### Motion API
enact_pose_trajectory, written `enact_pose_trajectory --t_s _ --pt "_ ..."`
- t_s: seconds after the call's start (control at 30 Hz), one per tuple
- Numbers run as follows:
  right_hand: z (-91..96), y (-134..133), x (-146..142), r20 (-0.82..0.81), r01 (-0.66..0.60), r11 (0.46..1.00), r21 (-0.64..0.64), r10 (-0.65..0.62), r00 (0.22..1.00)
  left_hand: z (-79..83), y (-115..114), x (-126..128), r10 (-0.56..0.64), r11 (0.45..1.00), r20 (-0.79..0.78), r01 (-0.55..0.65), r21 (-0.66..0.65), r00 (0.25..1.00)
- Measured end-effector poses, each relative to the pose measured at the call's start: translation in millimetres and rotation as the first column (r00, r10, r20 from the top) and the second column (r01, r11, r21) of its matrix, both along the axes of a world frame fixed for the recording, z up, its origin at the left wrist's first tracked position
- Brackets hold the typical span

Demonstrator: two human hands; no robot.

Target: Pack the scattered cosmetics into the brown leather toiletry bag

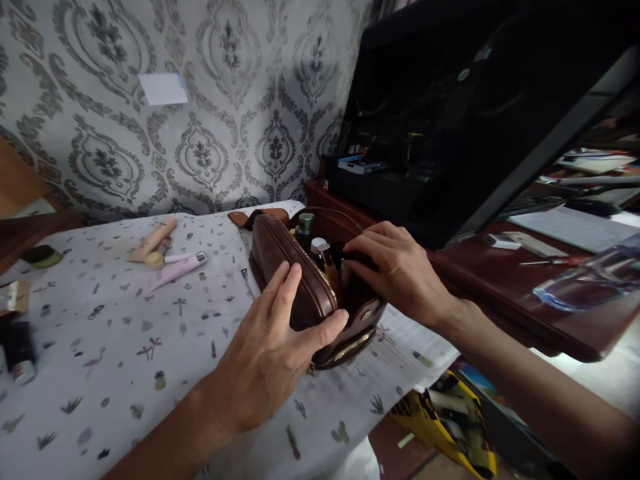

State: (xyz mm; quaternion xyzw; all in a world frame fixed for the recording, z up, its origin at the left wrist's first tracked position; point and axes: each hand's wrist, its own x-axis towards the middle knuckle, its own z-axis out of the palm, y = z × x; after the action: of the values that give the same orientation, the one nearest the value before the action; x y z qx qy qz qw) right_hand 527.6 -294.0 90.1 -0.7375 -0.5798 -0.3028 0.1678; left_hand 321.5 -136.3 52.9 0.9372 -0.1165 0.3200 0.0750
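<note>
Head view: pouch [273,250] lengthwise wallward; left fingers [286,290] clasp it, right fingers [373,250] curled inside.

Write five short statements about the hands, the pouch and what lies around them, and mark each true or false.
1. The brown leather zip pouch is open, with bottles standing inside. True.
2. The left hand lies flat on the cloth, apart from the pouch. False: it grips the pouch's near side.
3. The right hand has its fingers at the pouch's opening. True.
4. The pink tube lies inside the pouch. False: it lies on the white patterned tablecloth, apart from the pouch.
5. A white paper slip is on the grey patterned wallpaper. True.
</note>
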Motion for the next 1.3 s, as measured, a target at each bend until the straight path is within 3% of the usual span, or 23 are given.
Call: enact_pose_trajectory --t_s 0.47,0.6,0.87,1.07,1.3 --pt "-0.4 -9 -7 -0.037 -0.076 0.997 -0.005 0.076 0.996 0.5 1 -1 -0.002 1.000 0.001 0.002 0.011 1.000" --pt "0.5 -27 -14 -0.010 -0.184 0.978 -0.101 0.184 0.983 1.4 1 -2 0.007 1.000 -0.017 -0.007 0.016 1.000" --pt "-2.0 -53 -29 -0.010 -0.225 0.945 -0.238 0.229 0.973 -2.8 3 -2 0.018 1.000 -0.040 -0.018 0.016 0.999" --pt "-2.8 -53 -29 -0.058 -0.221 0.958 -0.182 0.213 0.975 -5.4 2 -1 0.018 1.000 -0.032 -0.018 0.007 0.999" --pt "1.3 -53 -29 0.159 -0.120 0.989 -0.084 0.132 0.978 -4.7 5 -1 0.011 1.000 -0.054 -0.010 0.022 0.998"
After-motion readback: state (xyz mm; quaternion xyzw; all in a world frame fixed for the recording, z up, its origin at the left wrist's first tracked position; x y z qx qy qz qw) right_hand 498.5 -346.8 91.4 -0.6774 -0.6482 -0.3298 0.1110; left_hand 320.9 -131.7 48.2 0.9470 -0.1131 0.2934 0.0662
